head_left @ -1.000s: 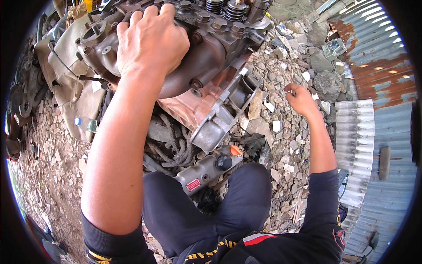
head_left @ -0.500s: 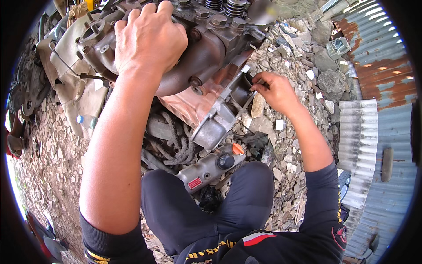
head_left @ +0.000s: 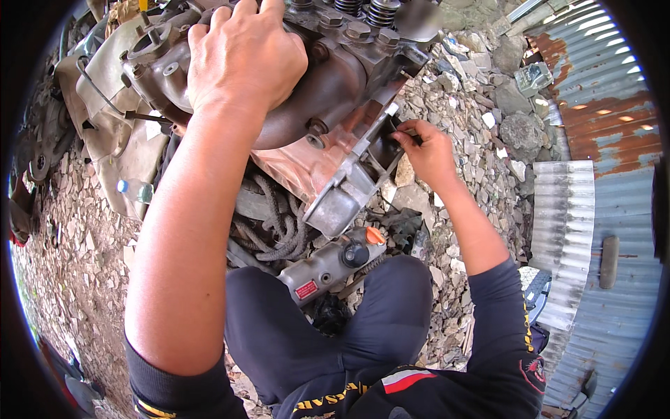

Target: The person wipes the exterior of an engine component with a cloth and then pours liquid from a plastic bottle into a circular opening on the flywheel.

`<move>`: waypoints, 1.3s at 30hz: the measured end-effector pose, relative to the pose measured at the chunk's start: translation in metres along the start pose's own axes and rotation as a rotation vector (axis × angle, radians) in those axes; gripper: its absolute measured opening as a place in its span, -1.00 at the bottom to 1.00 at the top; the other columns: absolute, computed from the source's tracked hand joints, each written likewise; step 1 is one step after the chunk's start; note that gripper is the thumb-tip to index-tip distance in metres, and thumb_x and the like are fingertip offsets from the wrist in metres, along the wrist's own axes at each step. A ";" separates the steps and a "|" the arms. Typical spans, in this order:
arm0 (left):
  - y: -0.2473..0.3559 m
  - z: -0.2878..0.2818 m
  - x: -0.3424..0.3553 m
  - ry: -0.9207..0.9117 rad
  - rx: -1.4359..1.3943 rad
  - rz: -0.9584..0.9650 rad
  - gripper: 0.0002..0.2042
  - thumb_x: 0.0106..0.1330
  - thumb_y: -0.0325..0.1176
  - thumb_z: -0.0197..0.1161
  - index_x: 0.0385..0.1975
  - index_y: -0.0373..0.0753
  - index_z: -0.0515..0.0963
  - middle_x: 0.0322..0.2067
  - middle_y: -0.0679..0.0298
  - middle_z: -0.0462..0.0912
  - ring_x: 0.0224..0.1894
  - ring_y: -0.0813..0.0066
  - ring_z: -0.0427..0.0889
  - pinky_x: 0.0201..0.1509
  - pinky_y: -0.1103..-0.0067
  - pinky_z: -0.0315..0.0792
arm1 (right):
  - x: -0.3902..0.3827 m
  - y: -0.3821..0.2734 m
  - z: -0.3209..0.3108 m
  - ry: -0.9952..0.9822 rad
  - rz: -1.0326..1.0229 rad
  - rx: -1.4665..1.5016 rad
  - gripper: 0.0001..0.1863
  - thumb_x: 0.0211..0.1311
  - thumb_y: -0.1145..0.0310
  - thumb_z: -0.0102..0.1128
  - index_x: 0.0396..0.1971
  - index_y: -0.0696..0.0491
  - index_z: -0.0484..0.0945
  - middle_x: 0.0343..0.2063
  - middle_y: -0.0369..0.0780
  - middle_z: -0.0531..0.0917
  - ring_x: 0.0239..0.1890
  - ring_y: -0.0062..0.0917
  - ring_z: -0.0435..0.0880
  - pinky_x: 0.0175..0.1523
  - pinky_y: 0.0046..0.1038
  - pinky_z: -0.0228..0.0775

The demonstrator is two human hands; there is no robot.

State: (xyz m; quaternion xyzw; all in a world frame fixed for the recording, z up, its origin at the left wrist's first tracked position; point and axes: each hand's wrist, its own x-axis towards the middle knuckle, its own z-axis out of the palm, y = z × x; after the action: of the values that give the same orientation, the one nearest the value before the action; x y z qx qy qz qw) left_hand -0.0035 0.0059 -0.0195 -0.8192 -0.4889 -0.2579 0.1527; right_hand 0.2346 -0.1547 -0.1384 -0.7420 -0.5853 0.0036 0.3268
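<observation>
A greasy engine (head_left: 359, 59) with bolt heads and valve springs (head_left: 382, 12) fills the upper middle. My left hand (head_left: 244, 66) is curled over the top of its dark brown manifold (head_left: 328, 94), the fingertips partly hidden behind the metal. Along the engine's right end runs an open-sided silver metal housing (head_left: 338, 206), beside a reddish-brown block side (head_left: 300, 164). At the upper part of this housing, my right hand (head_left: 427, 150) has its thumb and forefinger pinched together; whatever lies between them is too small to make out.
A grey valve cover (head_left: 314, 271) with an orange cap (head_left: 375, 236) lies before my knees, next to thick rope (head_left: 279, 237). Broken stones (head_left: 447, 279) spread over the ground. Beige cloth (head_left: 115, 164) and a plastic bottle (head_left: 136, 190) are left; corrugated sheets (head_left: 565, 237) stand right.
The view has shifted slightly. My right hand has moved a little up and left along the housing, still pinched. My left hand keeps its place on the manifold.
</observation>
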 end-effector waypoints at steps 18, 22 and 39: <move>0.001 0.002 -0.001 0.014 0.000 0.004 -0.67 0.28 -0.22 0.00 -0.04 -0.18 0.53 -0.04 0.13 0.63 0.12 0.15 0.55 0.19 0.18 0.35 | 0.019 -0.016 -0.021 -0.255 0.029 0.023 -0.86 0.14 0.40 0.36 -0.32 0.10 0.68 -0.41 -0.08 0.70 -0.38 -0.23 0.70 -0.25 -0.32 0.51; -0.002 -0.004 0.002 0.083 -0.125 -0.060 -0.75 0.14 -0.32 0.06 -0.27 -0.29 0.57 -0.17 0.04 0.62 0.02 0.08 0.53 0.17 0.21 0.32 | 0.037 -0.029 -0.032 -0.397 -0.040 -0.194 -0.85 0.15 0.42 0.32 -0.30 0.13 0.66 -0.44 -0.05 0.70 -0.35 -0.17 0.69 -0.21 -0.25 0.50; -0.005 0.002 0.002 0.071 -0.139 -0.048 -0.75 0.18 -0.33 0.02 -0.25 -0.25 0.58 -0.19 0.08 0.63 0.01 0.14 0.54 0.17 0.26 0.30 | 0.039 -0.021 -0.033 -0.452 0.043 -0.187 -0.85 0.16 0.41 0.33 -0.29 0.13 0.69 -0.47 -0.13 0.72 -0.44 -0.41 0.66 -0.24 -0.38 0.47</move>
State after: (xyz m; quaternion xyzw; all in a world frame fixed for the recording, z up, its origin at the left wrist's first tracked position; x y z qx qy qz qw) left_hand -0.0064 0.0109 -0.0197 -0.8063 -0.4836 -0.3235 0.1064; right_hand 0.2412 -0.1347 -0.0871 -0.7617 -0.6254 0.1224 0.1171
